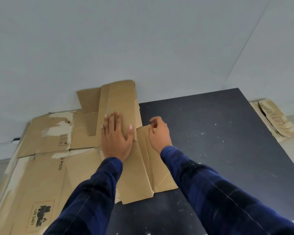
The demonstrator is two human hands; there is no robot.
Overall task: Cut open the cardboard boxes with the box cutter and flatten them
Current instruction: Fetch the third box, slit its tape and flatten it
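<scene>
Cardboard box, already cut open, lies flat on the dark worktop against the wall, overlapping a bigger flattened box. The left hand presses it with straight, spread fingers. The right hand curls loosely over the side flap; I cannot tell whether it grips. The creased flaps may spring up once released, or the sheet may slide off the stack.

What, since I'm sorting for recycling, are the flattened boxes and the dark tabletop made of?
Flattened boxes: brown cardboard, matte; fold creases, printed marks and torn paper patches show it. Tabletop: black, matte, probably laminate or painted board; pale scuffs and specks, exact material unclear.
</scene>
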